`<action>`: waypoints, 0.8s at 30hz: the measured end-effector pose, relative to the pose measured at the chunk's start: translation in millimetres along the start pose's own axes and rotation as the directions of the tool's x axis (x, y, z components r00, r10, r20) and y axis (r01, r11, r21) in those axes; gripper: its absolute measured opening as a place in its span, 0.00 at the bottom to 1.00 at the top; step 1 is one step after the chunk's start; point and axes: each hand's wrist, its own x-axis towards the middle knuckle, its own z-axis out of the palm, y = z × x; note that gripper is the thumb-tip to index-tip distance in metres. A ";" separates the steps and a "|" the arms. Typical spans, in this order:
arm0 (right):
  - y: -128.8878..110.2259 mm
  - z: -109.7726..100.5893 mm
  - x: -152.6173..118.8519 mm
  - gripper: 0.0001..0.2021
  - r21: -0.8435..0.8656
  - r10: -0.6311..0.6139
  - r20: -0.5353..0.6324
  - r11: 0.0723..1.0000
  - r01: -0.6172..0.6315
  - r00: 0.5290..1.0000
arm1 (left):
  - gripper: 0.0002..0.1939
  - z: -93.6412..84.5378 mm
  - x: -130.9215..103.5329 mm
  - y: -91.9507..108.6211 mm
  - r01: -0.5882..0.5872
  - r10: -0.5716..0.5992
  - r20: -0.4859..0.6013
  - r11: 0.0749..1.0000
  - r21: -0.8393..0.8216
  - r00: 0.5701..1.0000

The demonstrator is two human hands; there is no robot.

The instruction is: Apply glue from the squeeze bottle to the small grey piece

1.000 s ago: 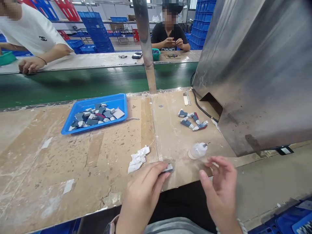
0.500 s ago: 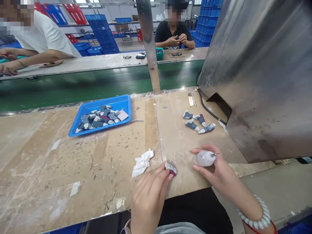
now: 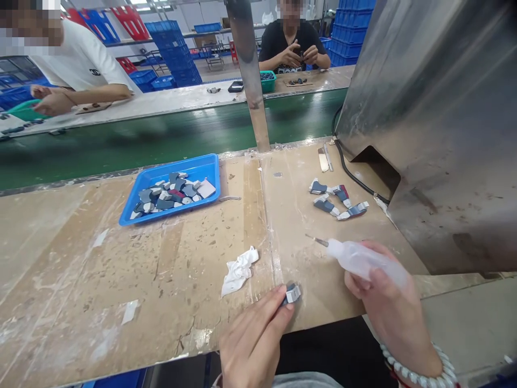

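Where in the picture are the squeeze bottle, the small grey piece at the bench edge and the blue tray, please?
squeeze bottle [image 3: 365,260], head view, on its translucent body.
small grey piece [image 3: 293,293], head view, on its top face.
blue tray [image 3: 210,164], head view, on its bare far right corner.

One squeeze bottle [image 3: 365,261] with a needle tip, at four o'clock. One small grey part [image 3: 293,293] at five o'clock, and four finished grey-and-red pieces [image 3: 338,200] clustered at two o'clock. One crumpled white rag [image 3: 239,271] near the centre. One blue tray [image 3: 210,164] at ten o'clock holds a heap of parts too jumbled to count. Two co-workers sit across the green conveyor belt [image 3: 161,137].
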 end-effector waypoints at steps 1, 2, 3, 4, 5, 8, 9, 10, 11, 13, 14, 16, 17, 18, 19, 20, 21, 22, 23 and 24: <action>-0.9 3.2 1.0 0.19 0.086 0.040 -0.038 0.996 -0.037 0.998 | 0.16 1.4 -0.1 -1.3 -0.008 0.008 -0.030 1.000 0.008 1.000; -1.3 5.3 1.5 0.18 0.163 0.074 -0.076 0.985 -0.061 0.994 | 0.15 2.7 0.1 -2.4 -0.022 0.022 -0.058 1.000 0.011 0.998; -1.1 6.6 1.2 0.17 0.218 0.089 -0.110 0.974 -0.063 0.990 | 0.14 3.8 0.6 -3.1 -0.027 0.028 -0.065 1.000 0.007 0.997; -0.3 7.3 0.0 0.17 0.243 0.071 -0.142 0.969 -0.035 0.987 | 0.14 4.4 1.3 -3.3 -0.020 0.020 -0.051 1.000 -0.003 0.998; 1.2 7.7 -2.1 0.16 0.242 0.024 -0.157 0.970 0.015 0.987 | 0.14 4.6 2.2 -3.2 -0.006 0.005 -0.025 1.000 -0.017 1.000; 9.0 10.4 -13.1 0.13 0.107 -0.235 -0.106 0.963 0.246 0.966 | 0.16 3.7 4.5 -1.4 0.039 -0.037 0.039 0.998 -0.053 0.999; 12.4 11.8 -17.5 0.11 0.041 -0.321 -0.067 0.945 0.324 0.945 | 0.16 3.4 4.8 -0.9 0.043 -0.041 0.034 0.998 -0.054 0.999; 16.0 13.5 -21.5 0.09 -0.018 -0.393 -0.028 0.920 0.392 0.919 | 0.16 3.1 4.9 -0.7 0.037 -0.036 0.023 0.998 -0.052 0.999; 19.5 15.1 -24.9 0.08 -0.063 -0.448 0.009 0.892 0.448 0.894 | 0.15 3.0 4.8 -0.7 0.033 -0.032 0.019 0.998 -0.049 0.999; 25.9 17.7 -29.2 0.07 -0.109 -0.519 0.056 0.846 0.522 0.853 | 0.14 3.0 4.0 -1.2 0.017 -0.017 0.011 0.999 -0.048 1.000; 28.2 18.6 -30.1 0.07 -0.117 -0.547 0.062 0.827 0.550 0.835 | 0.14 3.1 3.5 -1.6 0.009 -0.008 0.010 0.999 -0.053 1.000; 30.8 19.4 -30.2 0.07 -0.127 -0.573 0.054 0.809 0.574 0.818 | 0.13 3.2 2.8 -2.0 0.008 -0.007 0.013 0.998 -0.063 1.000; 31.1 19.5 -29.9 0.07 -0.130 -0.570 0.048 0.811 0.571 0.820 | 0.13 3.2 2.7 -1.9 0.014 -0.013 0.014 0.998 -0.065 1.000; 31.0 19.5 -29.7 0.07 -0.129 -0.551 0.048 0.824 0.552 0.833 | 0.13 3.0 2.8 -1.7 0.022 -0.022 0.011 0.998 -0.065 1.000; 30.5 19.4 -29.8 0.07 -0.129 -0.525 0.050 0.840 0.527 0.850 | 0.14 2.7 2.9 -1.3 0.031 -0.031 0.007 0.998 -0.062 1.000; 29.8 19.3 -30.0 0.07 -0.128 -0.494 0.057 0.858 0.497 0.868 | 0.14 2.3 3.2 -0.8 0.034 -0.034 0.004 0.998 -0.059 0.999; 29.2 19.2 -30.4 0.06 -0.130 -0.470 0.063 0.871 0.475 0.880 | 0.14 1.9 3.5 -0.4 0.035 -0.035 0.004 0.998 -0.058 0.999; 28.6 19.1 -30.9 0.06 -0.131 -0.453 0.068 0.879 0.458 0.889 | 0.14 1.4 3.8 0.0 0.036 -0.036 0.003 0.998 -0.058 0.999; 28.3 19.0 -31.3 0.06 -0.132 -0.445 0.071 0.883 0.450 0.893 | 0.14 1.0 4.0 0.4 0.036 -0.035 0.005 0.998 -0.057 0.999; 28.1 19.1 -31.5 0.07 -0.134 -0.443 0.074 0.883 0.449 0.893 | 0.14 0.6 4.2 0.7 0.035 -0.035 0.006 0.998 -0.058 0.999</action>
